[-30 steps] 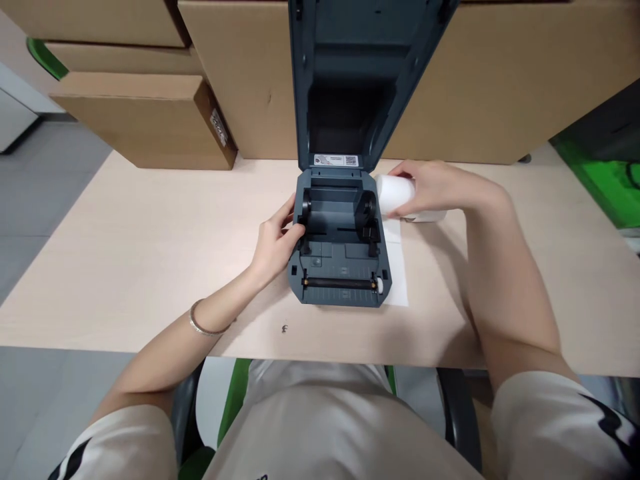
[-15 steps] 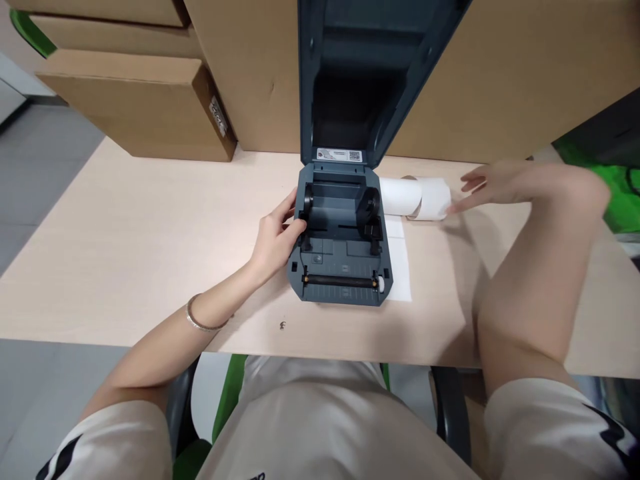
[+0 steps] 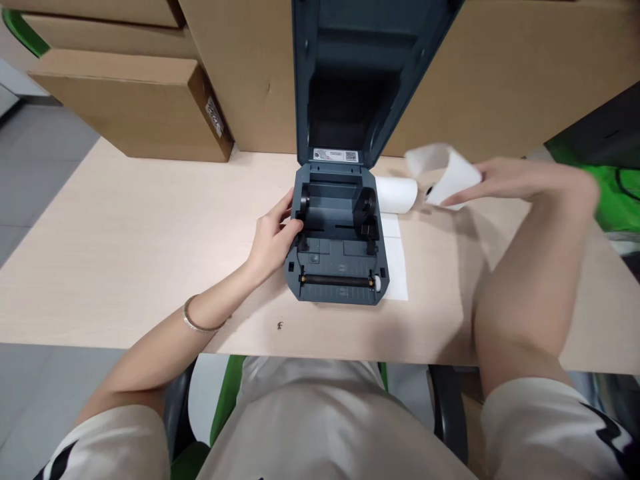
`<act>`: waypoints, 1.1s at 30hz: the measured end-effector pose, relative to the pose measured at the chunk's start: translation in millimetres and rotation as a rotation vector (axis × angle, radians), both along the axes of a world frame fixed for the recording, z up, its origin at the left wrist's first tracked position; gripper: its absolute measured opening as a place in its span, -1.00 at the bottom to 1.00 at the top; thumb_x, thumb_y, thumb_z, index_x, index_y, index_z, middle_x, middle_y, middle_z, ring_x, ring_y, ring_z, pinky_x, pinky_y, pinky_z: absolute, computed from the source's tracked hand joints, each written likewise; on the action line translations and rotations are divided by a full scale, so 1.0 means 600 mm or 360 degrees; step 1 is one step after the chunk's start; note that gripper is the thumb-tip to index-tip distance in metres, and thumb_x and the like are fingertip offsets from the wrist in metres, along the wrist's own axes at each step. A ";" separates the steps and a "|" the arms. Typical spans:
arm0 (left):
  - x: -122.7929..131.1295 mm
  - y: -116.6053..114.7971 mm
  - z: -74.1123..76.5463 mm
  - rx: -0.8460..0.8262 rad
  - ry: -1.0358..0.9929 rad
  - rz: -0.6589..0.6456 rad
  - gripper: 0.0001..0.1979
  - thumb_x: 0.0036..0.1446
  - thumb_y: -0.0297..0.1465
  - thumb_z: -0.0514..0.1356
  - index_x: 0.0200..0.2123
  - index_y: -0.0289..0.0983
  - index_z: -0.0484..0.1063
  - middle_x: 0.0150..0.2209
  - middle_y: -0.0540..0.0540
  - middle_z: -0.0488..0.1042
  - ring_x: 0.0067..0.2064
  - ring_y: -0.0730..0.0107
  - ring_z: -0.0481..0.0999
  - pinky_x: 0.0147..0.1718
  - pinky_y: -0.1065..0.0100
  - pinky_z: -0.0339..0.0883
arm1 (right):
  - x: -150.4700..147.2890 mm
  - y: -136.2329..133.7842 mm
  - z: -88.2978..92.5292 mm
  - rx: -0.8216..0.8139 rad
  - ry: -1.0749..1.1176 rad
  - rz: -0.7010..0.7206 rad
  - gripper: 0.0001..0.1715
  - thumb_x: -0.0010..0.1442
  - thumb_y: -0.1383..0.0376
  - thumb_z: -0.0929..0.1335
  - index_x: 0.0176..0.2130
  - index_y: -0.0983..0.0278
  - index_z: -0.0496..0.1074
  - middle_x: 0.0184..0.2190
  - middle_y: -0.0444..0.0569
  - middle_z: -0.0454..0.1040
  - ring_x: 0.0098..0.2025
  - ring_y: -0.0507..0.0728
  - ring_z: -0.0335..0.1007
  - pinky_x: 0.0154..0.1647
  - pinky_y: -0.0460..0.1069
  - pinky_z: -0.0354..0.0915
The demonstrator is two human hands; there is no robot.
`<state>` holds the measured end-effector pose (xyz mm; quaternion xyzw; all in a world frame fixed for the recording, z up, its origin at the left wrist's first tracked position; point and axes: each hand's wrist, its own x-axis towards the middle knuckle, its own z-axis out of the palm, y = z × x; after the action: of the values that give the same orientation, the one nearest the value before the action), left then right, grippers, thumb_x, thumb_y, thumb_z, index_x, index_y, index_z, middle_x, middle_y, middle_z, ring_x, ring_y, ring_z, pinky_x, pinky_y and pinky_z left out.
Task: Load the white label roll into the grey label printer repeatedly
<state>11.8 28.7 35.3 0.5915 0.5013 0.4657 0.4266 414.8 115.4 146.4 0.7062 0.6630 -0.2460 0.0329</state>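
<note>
A dark blue-grey label printer (image 3: 337, 250) sits on the desk with its lid (image 3: 363, 80) raised. Its bay shows two black roll holders and a black roller near the front. My left hand (image 3: 273, 240) grips the printer's left side, thumb on the rim and fingers behind. Right of the printer, my right hand (image 3: 483, 183) pinches a white paper roll (image 3: 457, 177) by its right side. This roll is tilted, blurred and curled, with a loose flap towards the left. A second white paper roll (image 3: 400, 195) lies against the printer's right side.
A flat white paper strip (image 3: 397, 263) lies partly beneath the printer. Cardboard boxes (image 3: 135, 113) stand at the back left, and a large cardboard wall (image 3: 500, 87) rises behind the printer. A tiny dark scrap (image 3: 280, 325) rests near the desk's front edge.
My right hand has taken hold of the outer paper roll and lifted it off the desk, away from the other roll. My left hand stays on the printer.
</note>
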 end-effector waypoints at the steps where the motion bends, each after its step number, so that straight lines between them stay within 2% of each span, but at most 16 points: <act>1: 0.001 -0.001 0.001 -0.0001 -0.0006 0.0007 -0.16 0.11 -0.32 0.20 0.50 -0.26 0.51 0.32 -0.12 0.70 0.19 0.04 0.64 0.03 0.23 0.55 | 0.006 -0.009 0.012 0.0046 0.0083 -0.0067 -0.82 0.33 0.18 0.61 -0.10 0.19 0.76 0.08 0.09 0.79 0.13 0.30 0.68 0.27 0.16 0.43; 3: 0.001 -0.001 0.002 0.0000 -0.0022 0.0022 -0.14 0.09 -0.32 0.21 0.50 -0.29 0.51 0.34 -0.14 0.69 0.20 0.04 0.63 0.01 0.24 0.54 | 0.005 -0.027 0.032 0.0192 0.0337 -0.0150 -0.88 0.33 0.30 0.59 -0.10 0.20 0.75 0.07 0.11 0.78 0.11 0.27 0.67 0.25 0.19 0.43; 5: 0.001 -0.001 0.002 -0.0002 -0.0029 0.0019 -0.14 0.09 -0.32 0.21 0.50 -0.30 0.51 0.34 -0.15 0.69 0.19 0.03 0.63 -0.02 0.24 0.54 | -0.023 -0.042 0.040 0.0479 0.0566 -0.0063 -0.79 0.15 0.36 0.64 -0.18 0.19 0.72 -0.04 0.09 0.77 0.02 0.25 0.66 0.17 0.22 0.44; 7: 0.000 -0.001 0.000 -0.0001 -0.0023 0.0000 -0.15 0.10 -0.32 0.21 0.50 -0.28 0.51 0.32 -0.15 0.70 0.17 0.04 0.64 -0.02 0.24 0.54 | -0.076 -0.053 0.035 0.0677 0.0771 0.0154 -0.64 -0.07 0.31 0.71 -0.25 0.18 0.67 -0.14 0.05 0.74 -0.07 0.26 0.63 0.13 0.24 0.44; 9: -0.002 0.000 -0.003 0.0005 -0.0016 -0.0004 -0.15 0.12 -0.32 0.21 0.51 -0.26 0.49 0.30 -0.14 0.72 0.17 0.05 0.65 -0.01 0.23 0.55 | -0.141 -0.059 0.016 0.0723 0.0935 0.0406 -0.55 -0.11 0.12 0.72 -0.25 0.16 0.64 -0.18 0.04 0.71 -0.10 0.31 0.63 0.08 0.27 0.47; 11: -0.004 0.002 -0.007 0.0007 -0.0016 -0.0004 -0.14 0.13 -0.32 0.21 0.53 -0.27 0.47 0.30 -0.15 0.72 0.20 0.03 0.66 -0.01 0.22 0.57 | -0.202 -0.060 -0.010 0.0803 0.0881 0.0619 -0.55 -0.03 0.02 0.68 -0.23 0.18 0.61 -0.18 0.05 0.71 -0.06 0.38 0.64 0.10 0.32 0.48; 14: -0.006 0.005 -0.014 0.0007 -0.0027 -0.0030 -0.11 0.13 -0.31 0.21 0.56 -0.27 0.43 0.33 -0.16 0.69 0.23 0.02 0.67 -0.01 0.23 0.58 | -0.257 -0.052 -0.055 0.1075 0.0475 0.0847 -0.65 0.15 0.06 0.61 -0.18 0.19 0.60 -0.13 0.06 0.71 0.03 0.45 0.62 0.25 0.43 0.39; 17: -0.008 0.008 -0.020 0.0022 -0.0012 -0.0050 -0.13 0.15 -0.32 0.20 0.56 -0.24 0.42 0.34 -0.16 0.69 0.21 0.02 0.69 0.01 0.19 0.61 | -0.271 -0.038 -0.093 0.1202 0.0259 0.0866 -0.68 0.26 0.05 0.57 -0.14 0.21 0.61 -0.14 0.10 0.72 0.03 0.48 0.59 0.26 0.48 0.35; 21: -0.008 0.009 -0.022 0.0056 0.0004 -0.0064 -0.15 0.17 -0.34 0.20 0.56 -0.22 0.42 0.35 -0.17 0.69 0.27 -0.08 0.67 0.03 0.12 0.64 | -0.267 -0.027 -0.117 0.1267 0.0310 0.0877 -0.78 0.40 0.09 0.50 -0.18 0.18 0.68 -0.01 0.10 0.75 0.14 0.49 0.57 0.30 0.49 0.30; 24: -0.008 0.008 -0.021 0.0038 -0.0019 -0.0073 -0.12 0.16 -0.33 0.20 0.58 -0.23 0.40 0.40 -0.18 0.65 0.29 -0.10 0.66 0.02 0.11 0.66 | -0.265 -0.031 -0.113 0.1176 0.0538 0.0967 -0.77 0.41 0.10 0.51 -0.20 0.16 0.73 0.01 0.05 0.77 0.16 0.44 0.60 0.31 0.43 0.31; 28: -0.008 0.008 -0.019 0.0024 0.0005 -0.0065 -0.13 0.17 -0.35 0.20 0.58 -0.25 0.40 0.41 -0.21 0.64 0.28 -0.10 0.67 0.03 0.08 0.67 | -0.265 -0.054 -0.084 0.0975 0.0896 0.1134 -0.77 0.41 0.09 0.52 -0.20 0.17 0.74 -0.14 -0.02 0.80 -0.06 0.28 0.70 0.16 0.24 0.40; 30: -0.009 0.008 -0.019 0.0038 -0.0006 -0.0071 -0.16 0.17 -0.36 0.21 0.55 -0.24 0.43 0.39 -0.20 0.66 0.27 -0.09 0.67 0.04 0.08 0.67 | -0.264 -0.070 -0.065 0.0988 0.0959 0.1127 -0.73 0.45 0.10 0.48 -0.24 0.16 0.72 -0.18 -0.06 0.80 -0.14 0.22 0.70 0.07 0.17 0.42; 33: -0.010 0.009 -0.022 0.0064 -0.0029 -0.0086 -0.19 0.20 -0.38 0.22 0.54 -0.20 0.45 0.38 -0.18 0.66 0.28 -0.06 0.68 0.07 0.10 0.66 | -0.259 -0.098 -0.039 0.0982 0.1012 0.1219 -0.76 0.46 0.22 0.42 -0.22 0.12 0.71 -0.07 -0.11 0.83 -0.09 0.18 0.74 0.05 0.10 0.45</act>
<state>5.7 34.0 22.0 0.6090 0.4718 0.4693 0.4316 259.3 56.5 122.9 0.2848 0.8893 -0.2120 -0.2883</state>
